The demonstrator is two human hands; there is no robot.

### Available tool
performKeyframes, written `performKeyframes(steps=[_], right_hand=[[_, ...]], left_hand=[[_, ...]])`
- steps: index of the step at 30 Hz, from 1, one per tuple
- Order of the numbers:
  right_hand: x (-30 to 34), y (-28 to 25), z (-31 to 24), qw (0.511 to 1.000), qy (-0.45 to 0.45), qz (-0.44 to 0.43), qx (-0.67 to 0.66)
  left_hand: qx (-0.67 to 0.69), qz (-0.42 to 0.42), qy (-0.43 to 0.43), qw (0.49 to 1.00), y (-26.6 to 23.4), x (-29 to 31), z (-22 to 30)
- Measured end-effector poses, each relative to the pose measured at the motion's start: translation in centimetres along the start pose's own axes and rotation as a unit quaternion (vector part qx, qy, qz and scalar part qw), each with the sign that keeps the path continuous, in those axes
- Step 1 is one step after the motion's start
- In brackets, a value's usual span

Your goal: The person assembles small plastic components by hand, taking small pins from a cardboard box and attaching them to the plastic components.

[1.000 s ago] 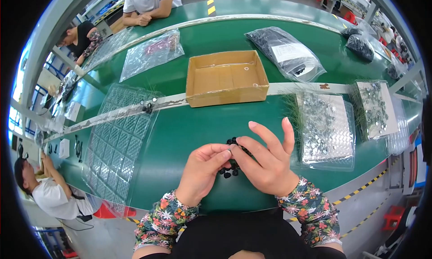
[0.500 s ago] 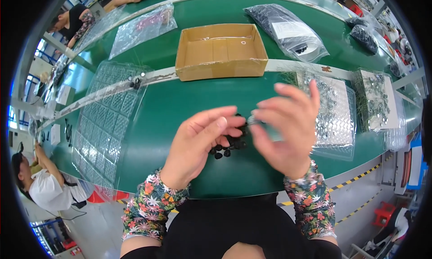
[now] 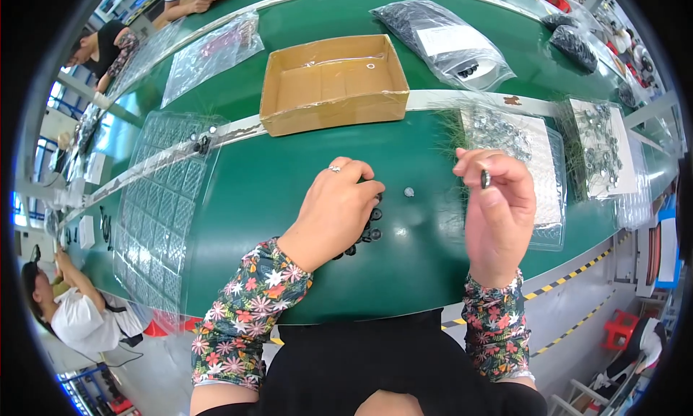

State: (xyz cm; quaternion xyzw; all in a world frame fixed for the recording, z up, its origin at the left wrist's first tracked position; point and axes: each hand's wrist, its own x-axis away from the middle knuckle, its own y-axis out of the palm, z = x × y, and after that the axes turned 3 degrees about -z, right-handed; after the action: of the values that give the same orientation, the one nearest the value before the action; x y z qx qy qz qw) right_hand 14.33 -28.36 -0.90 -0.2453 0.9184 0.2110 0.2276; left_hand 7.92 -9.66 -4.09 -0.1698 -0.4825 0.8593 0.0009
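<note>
My left hand (image 3: 332,210) lies palm down over a loose pile of small black round parts (image 3: 372,235). Its fingers are curled together, and whatever is under the fingertips is hidden. Raised to the right, my right hand (image 3: 498,217) pinches a small dark round part (image 3: 485,178) with a shiny rim between thumb and forefinger. On the green tabletop between the hands sits a small silvery round piece (image 3: 409,192). Just beyond my right hand is a white board (image 3: 545,188) with many clear, silvery round pieces and fine green strands at its edge.
An open cardboard box (image 3: 336,116) stands ahead. Beyond it lie a plastic bag of black parts (image 3: 447,44) and a flatter clear bag (image 3: 213,55). Clear compartment trays (image 3: 155,214) are on the left. Another board of pieces (image 3: 603,149) is far right. Other people sit around the tables.
My right hand has moved right, away from the pile, with the dark round part. My left hand has turned palm down onto the pile. The silvery piece now shows uncovered on the table.
</note>
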Motion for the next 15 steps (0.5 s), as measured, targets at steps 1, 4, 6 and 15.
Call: performKeyframes(steps=[1, 4, 6, 15], right_hand=[[0.1, 0.0, 0.1, 1.0, 0.009, -0.008, -0.003], [0.2, 0.4, 0.2, 1.0, 0.024, 0.0, 0.017], [0.3, 0.4, 0.6, 1.0, 0.022, -0.013, 0.016], [1.0, 1.8, 1.6, 0.988, 0.096, -0.029, 0.12]], left_hand=[[-0.011, -0.027, -0.01, 1.0, 0.1, -0.2, 0.0], [-0.003, -0.06, -0.015, 0.998, -0.3, -0.5, -0.2], [0.011, -0.068, -0.015, 0.998, -0.4, -0.7, -0.4], [0.271, 0.009, -0.131, 0.954, -1.2, 0.5, -0.5]])
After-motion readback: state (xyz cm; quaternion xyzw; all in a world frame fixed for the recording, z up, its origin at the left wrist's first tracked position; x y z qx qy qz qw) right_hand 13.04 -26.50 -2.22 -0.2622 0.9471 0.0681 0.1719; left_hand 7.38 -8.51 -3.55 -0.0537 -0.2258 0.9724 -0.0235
